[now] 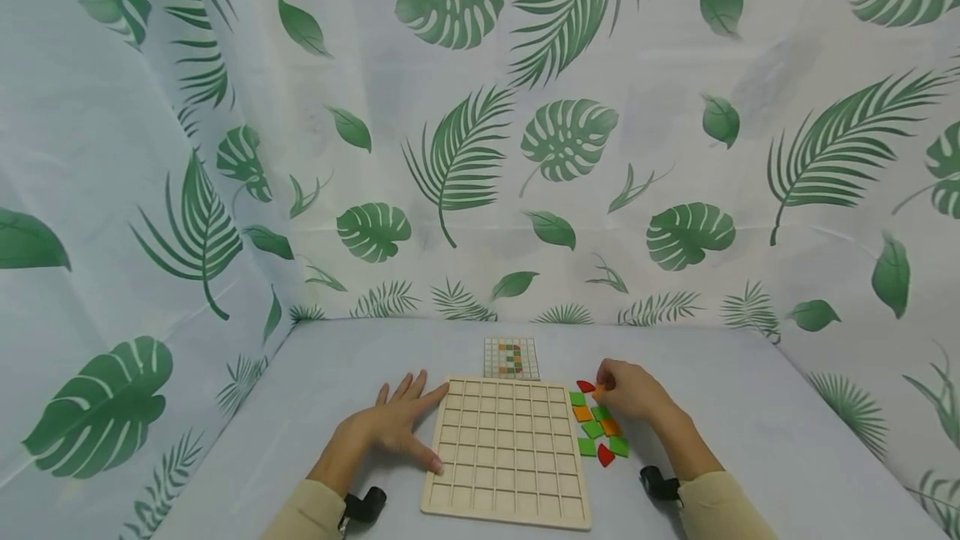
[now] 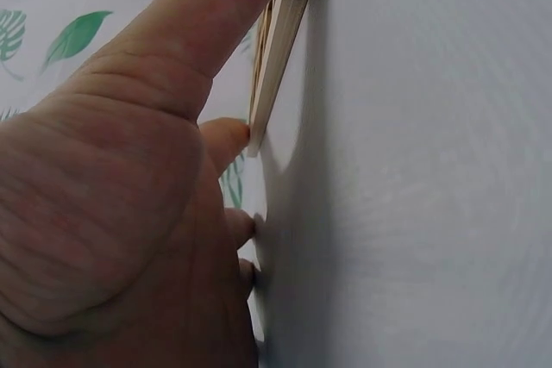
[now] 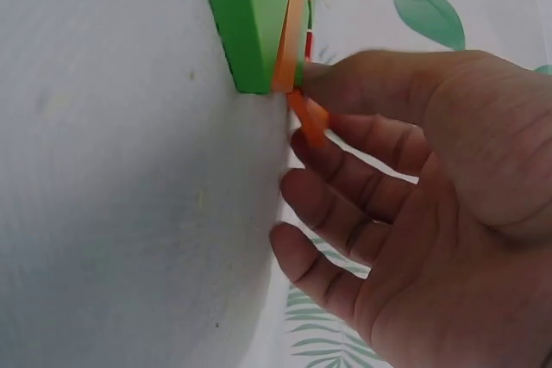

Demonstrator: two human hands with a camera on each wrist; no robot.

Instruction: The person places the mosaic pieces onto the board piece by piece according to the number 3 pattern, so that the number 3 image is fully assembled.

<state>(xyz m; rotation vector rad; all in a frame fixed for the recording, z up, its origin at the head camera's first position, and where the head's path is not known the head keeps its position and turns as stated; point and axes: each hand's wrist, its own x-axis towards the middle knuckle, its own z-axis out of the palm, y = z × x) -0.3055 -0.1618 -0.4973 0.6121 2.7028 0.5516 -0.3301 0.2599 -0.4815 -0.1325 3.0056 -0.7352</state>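
A wooden grid board (image 1: 506, 517) lies flat on the table. My left hand (image 1: 392, 426) rests at its left side, fingers spread, with thumb and index fingertip touching the board's edge. In the left wrist view that hand (image 2: 95, 204) stands beside the board's side wall (image 2: 278, 58). To the right of the board, my right hand (image 1: 636, 391) pinches an orange tile (image 3: 310, 118) between thumb and fingers, just above the far end of a loose group of tiles. Green tiles (image 1: 592, 429), orange tiles (image 1: 582, 413) and red rounded tiles (image 1: 605, 455) lie there.
Beyond the board's far edge lies a small pattern card (image 1: 492, 357) with a coloured figure on a grid. A leaf-printed cloth (image 1: 555, 273) hangs behind and at the sides of the white table (image 1: 360, 357).
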